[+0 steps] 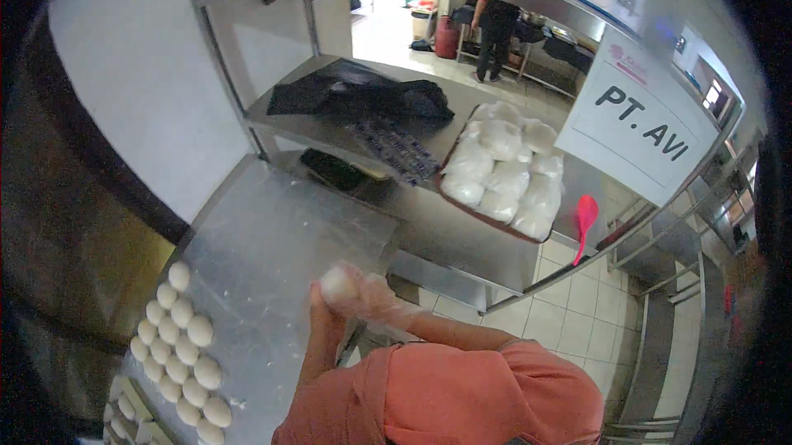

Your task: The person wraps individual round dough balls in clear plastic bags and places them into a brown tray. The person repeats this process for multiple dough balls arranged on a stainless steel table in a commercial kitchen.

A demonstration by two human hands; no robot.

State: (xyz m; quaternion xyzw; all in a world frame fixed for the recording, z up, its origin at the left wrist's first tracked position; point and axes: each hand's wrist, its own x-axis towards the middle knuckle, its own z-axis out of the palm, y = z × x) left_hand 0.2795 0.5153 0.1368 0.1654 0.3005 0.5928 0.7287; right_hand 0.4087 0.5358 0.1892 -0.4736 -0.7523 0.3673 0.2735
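Note:
A smooth white ball (pixel 339 285), which looks like dough, is between my two hands above the near edge of the steel table (pixel 291 247). From the left, my left hand (pixel 323 307) cups its lower side. My right hand (pixel 375 296), covered in thin clear plastic like a disposable glove, presses against its right side. Blur hides the exact finger positions. To the left, several similar white balls (pixel 177 368) lie in slanting rows on the table. White crumbs are scattered on the steel around them.
Beyond the table, a steel shelf (pixel 421 222) carries a tray of white-filled plastic bags (pixel 507 166), black plastic (pixel 365 95) and a pink rice paddle (pixel 585 222). A printed sign (pixel 637 117) hangs at right. Boxes (pixel 133 411) sit lower left. A person (pixel 495 30) stands far back.

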